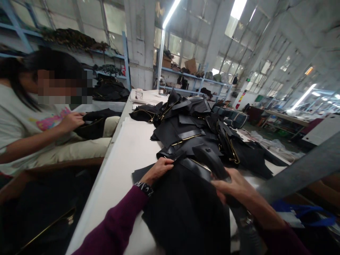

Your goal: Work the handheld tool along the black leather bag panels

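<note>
My left hand (158, 170) pinches the upper edge of a black fabric piece (188, 202) that hangs over the near side of the white table. My right hand (233, 186) is wrapped round the grip of a black curved hand tool (209, 159) with a thick hose-like tail running down from it. The tool's rounded head is over a shiny strip and gold zipper at the top of the piece. Just beyond lies a heap of black pieces with gold zippers (183, 131). The lower end of the held piece is out of view.
To the left, a seated person (50, 117) handles black fabric beside the white table (127, 141). A box of black pieces (47, 212) stands at lower left. A grey metal post (300, 170) slants across the right. Shelves (180, 72) line the far wall.
</note>
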A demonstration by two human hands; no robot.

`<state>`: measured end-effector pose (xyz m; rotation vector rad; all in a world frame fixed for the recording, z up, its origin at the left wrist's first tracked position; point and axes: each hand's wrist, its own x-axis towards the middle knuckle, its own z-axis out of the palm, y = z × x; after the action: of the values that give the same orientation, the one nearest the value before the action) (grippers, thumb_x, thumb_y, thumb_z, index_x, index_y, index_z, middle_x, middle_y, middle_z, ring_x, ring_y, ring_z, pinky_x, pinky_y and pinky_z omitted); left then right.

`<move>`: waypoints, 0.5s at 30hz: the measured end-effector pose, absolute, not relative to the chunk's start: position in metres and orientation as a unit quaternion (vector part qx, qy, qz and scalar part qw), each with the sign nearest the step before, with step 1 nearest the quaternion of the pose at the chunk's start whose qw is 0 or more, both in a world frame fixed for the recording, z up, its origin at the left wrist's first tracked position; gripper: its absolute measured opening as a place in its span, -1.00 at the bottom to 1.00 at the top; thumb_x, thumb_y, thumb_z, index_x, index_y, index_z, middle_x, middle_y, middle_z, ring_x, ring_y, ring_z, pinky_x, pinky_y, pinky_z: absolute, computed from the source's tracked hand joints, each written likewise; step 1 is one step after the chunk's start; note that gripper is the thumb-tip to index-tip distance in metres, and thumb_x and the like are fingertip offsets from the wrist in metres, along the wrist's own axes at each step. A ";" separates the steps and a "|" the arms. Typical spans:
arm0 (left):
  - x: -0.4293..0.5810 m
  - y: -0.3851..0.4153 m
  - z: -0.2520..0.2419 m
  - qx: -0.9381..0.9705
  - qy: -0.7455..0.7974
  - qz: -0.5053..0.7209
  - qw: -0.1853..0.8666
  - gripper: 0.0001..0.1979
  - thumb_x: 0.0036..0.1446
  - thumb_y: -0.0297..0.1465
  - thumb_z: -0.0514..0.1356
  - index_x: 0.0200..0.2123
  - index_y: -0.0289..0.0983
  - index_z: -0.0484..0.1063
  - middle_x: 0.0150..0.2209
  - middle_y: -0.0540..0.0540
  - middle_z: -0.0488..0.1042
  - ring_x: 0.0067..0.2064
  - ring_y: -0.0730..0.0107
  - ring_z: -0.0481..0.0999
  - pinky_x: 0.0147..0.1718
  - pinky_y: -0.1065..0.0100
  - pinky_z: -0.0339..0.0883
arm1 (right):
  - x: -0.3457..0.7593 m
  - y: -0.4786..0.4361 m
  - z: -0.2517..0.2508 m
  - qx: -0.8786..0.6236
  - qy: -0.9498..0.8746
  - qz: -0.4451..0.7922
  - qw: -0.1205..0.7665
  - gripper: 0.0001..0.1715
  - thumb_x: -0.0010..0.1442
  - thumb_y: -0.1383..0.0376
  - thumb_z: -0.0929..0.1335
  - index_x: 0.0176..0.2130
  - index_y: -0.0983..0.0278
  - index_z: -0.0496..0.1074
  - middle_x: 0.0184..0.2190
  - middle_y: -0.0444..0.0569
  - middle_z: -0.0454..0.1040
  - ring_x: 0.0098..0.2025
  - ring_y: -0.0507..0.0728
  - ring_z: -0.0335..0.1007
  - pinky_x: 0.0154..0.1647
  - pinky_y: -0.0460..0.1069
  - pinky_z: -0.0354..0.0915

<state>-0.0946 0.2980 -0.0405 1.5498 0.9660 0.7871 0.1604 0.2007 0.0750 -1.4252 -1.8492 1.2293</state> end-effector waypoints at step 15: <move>-0.158 0.159 -0.048 0.727 0.532 0.329 0.281 -0.70 0.12 -0.48 0.13 -0.05 -0.30 0.39 0.11 -0.21 0.31 0.18 0.15 0.19 0.17 0.00 -0.05 | 0.168 0.120 0.054 -0.538 -0.692 0.474 0.090 -0.78 0.06 0.21 0.33 -0.30 0.28 0.28 -0.73 -0.21 0.31 -0.63 0.05 0.29 -0.49 -0.07 0.23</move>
<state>-0.1576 0.1594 -0.0480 1.9494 1.4267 0.8829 0.1680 0.1200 0.0545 -1.5987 -2.0565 1.4095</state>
